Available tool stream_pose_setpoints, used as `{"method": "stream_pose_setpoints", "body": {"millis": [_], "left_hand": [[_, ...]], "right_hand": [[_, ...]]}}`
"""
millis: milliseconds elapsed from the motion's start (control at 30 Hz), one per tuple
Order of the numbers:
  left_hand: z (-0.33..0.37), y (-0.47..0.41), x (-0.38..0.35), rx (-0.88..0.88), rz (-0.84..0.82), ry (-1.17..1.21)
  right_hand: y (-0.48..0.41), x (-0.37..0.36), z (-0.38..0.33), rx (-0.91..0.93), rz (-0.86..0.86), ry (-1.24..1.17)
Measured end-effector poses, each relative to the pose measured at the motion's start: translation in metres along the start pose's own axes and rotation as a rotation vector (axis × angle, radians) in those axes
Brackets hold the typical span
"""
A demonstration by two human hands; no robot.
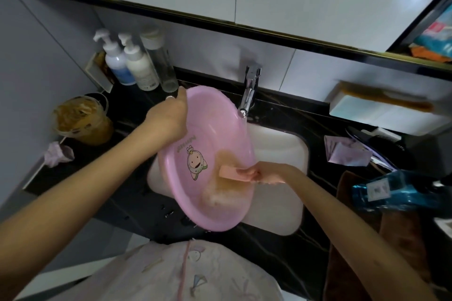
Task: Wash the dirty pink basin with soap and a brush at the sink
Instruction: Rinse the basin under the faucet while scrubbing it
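Over the sink (276, 144), left grip (168, 117) clasps tilted basin (212, 117) rim; right grip (271, 173) holds brush (231, 173) inside.

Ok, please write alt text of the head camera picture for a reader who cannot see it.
A person's left hand holds a tilted pink basin by its rim over a white sink, while the right hand presses a pink brush against brownish, foamy dirt inside it.

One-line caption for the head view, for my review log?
Left hand holds the pink basin tilted over the sink; right hand presses a brush to its brown, foamy inside.
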State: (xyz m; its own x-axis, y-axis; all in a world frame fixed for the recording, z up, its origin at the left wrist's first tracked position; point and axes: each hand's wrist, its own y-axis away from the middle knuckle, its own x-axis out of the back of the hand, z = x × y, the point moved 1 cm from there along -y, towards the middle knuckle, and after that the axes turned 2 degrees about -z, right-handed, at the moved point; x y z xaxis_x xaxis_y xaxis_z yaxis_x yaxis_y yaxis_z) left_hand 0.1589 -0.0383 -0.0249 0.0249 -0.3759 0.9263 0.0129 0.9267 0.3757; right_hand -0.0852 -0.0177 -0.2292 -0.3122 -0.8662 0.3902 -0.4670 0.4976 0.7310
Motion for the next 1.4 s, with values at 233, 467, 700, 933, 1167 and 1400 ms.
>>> {"method": "stream_pose_setpoints", "body": {"millis": [233,467,700,933,1167,1400], "left_hand": [[0.003,-0.017,0.013,-0.142,0.015,0.103],[0.011,-0.065,0.028,-0.22,-0.084,0.023],[0.023,-0.083,0.028,-0.202,-0.218,-0.055],[0.037,-0.072,0.031,-0.138,-0.201,-0.126],[0.032,-0.022,0.006,0.025,0.063,-0.098],[0.021,-0.043,0.018,-0.079,0.012,0.047]], "right_hand": [[0.0,0.057,-0.017,-0.031,0.324,0.492],[-0.01,0.087,-0.042,0.039,0.593,0.88],[-0.001,0.039,-0.015,-0.026,0.264,0.409],[-0.002,0.016,-0.001,-0.072,-0.009,-0.08],[-0.021,0.056,-0.002,0.04,0.086,0.274],[-0.015,0.091,-0.034,0.121,0.522,0.888]]}}
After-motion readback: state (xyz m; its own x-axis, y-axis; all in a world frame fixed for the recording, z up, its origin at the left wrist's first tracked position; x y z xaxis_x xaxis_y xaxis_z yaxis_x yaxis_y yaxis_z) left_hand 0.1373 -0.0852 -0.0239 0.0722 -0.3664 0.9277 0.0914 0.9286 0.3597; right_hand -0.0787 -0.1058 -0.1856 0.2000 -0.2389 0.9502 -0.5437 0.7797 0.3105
